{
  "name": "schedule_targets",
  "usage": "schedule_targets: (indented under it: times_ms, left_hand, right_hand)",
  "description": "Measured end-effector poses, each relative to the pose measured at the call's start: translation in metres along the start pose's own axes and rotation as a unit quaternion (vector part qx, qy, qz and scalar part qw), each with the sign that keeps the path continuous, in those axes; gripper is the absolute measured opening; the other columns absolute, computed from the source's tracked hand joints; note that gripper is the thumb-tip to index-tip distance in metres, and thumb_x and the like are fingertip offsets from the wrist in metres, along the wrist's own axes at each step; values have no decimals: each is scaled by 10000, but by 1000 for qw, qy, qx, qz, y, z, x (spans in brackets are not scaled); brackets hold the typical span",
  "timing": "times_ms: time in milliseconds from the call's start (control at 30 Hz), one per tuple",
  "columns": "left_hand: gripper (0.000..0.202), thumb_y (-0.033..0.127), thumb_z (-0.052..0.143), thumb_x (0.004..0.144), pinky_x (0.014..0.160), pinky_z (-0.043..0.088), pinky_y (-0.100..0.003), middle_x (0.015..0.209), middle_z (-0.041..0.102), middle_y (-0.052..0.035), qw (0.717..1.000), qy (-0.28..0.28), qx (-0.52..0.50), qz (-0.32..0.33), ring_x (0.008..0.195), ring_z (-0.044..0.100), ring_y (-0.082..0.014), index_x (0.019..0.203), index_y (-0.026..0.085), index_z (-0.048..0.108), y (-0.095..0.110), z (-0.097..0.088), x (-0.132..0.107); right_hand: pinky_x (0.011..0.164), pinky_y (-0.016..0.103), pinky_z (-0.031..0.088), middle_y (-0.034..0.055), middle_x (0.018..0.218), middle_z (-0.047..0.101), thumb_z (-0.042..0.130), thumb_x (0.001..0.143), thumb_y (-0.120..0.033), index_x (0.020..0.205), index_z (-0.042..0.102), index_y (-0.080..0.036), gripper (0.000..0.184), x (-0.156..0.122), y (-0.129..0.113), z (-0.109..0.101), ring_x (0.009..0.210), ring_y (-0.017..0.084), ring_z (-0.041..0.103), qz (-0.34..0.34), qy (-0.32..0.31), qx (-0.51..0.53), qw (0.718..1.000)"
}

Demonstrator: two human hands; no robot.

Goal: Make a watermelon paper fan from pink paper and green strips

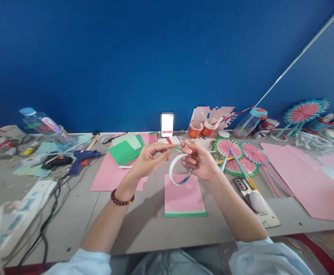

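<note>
My right hand (201,160) holds a white-rimmed roll of tape (171,172), its fingers through and around the ring. Opposite it, my left hand (152,158) has its thumb and forefinger closed in a pinch close to the right fingertips. Whatever lies between those left fingers is too small and blurred to make out. Both hands are raised above the table. Below the roll lies a pink paper sheet (182,196) with a green strip (186,214) along its near edge.
Pink and green papers (122,152) and a blue glue gun (82,158) lie on the left, near a power strip (26,208) with cables. Watermelon-like paper fans (229,151) and a phone (244,187) are on the right. Paper cups (196,130) and a lit phone (167,125) stand behind.
</note>
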State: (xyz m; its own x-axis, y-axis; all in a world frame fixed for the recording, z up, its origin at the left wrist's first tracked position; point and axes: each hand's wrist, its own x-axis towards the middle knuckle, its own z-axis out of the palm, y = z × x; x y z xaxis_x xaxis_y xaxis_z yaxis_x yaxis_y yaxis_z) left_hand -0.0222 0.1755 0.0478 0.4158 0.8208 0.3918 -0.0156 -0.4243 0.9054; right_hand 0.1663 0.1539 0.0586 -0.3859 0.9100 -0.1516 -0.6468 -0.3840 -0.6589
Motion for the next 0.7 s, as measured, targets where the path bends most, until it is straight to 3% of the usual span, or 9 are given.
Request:
schedule_targets:
  times_ms: [467, 700]
  left_hand:
    - [206, 291, 646, 800, 588, 473, -234, 874, 708, -48, 998, 24, -25, -44, 626, 550, -106, 972, 237, 745, 5, -1, 0]
    - [205, 301, 698, 747, 674, 482, -268, 607, 634, 1, 988, 81, -91, -95, 612, 564, -117, 922, 204, 743, 4, -2, 5]
  right_hand:
    - [326, 143, 215, -105, 550, 446, 709, 723, -248, 803, 534, -170, 207, -1, -4, 0, 361, 9, 300, -14, 4, 10, 1000]
    - [340, 157, 179, -92, 592, 483, 704, 707, -276, 757, 479, -190, 245, 0, -3, 5, 370, 10, 310, -71, 10, -39, 997]
